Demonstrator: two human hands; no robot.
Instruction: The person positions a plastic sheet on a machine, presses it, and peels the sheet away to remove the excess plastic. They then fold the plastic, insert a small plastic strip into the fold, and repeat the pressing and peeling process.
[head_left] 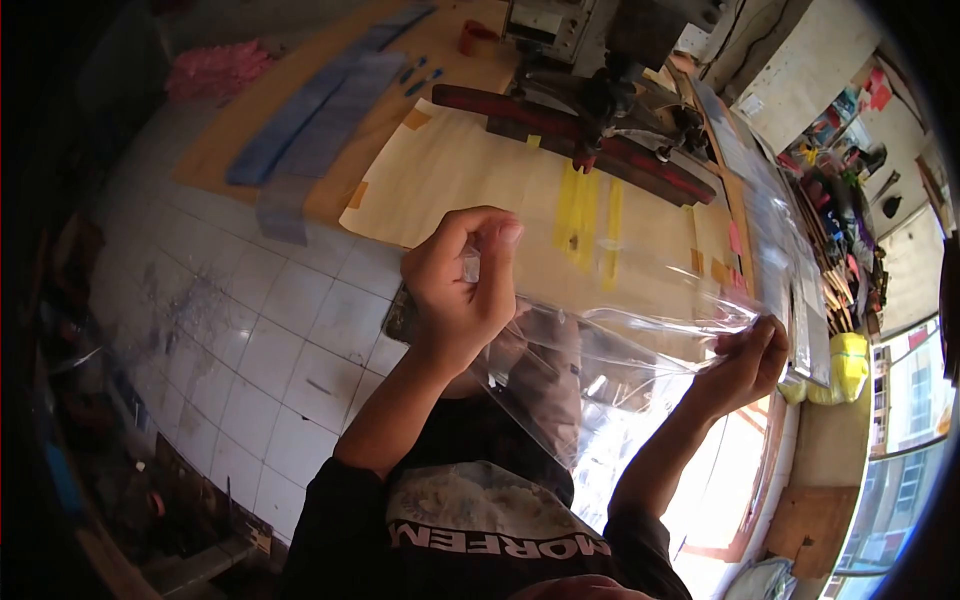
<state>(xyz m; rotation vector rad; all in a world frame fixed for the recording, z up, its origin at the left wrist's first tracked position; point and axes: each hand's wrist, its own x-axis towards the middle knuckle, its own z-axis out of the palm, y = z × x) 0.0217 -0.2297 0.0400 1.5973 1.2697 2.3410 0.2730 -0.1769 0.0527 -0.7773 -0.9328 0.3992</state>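
Note:
A clear plastic sheet [610,365] stretches between my two hands in front of my body, its surface creased and shiny with reflections. My left hand [462,285] is closed in a pinch at the sheet's left corner, fingers curled above the near edge of the worktable. On the other side, my right hand [745,368] grips the right edge of the sheet, with its fingers pressed together. Beyond the hands lies a beige paper sheet [470,165] taped to the table, with yellow tape strips [580,215] on it.
A machine head with a dark red bar [640,160] hangs over the table's far side. Blue translucent strips [320,110] lie on the wooden tabletop at left. Stacked plastic sheets [775,250] and a yellow bag [850,362] are at right. White floor tiles [270,340] show below left.

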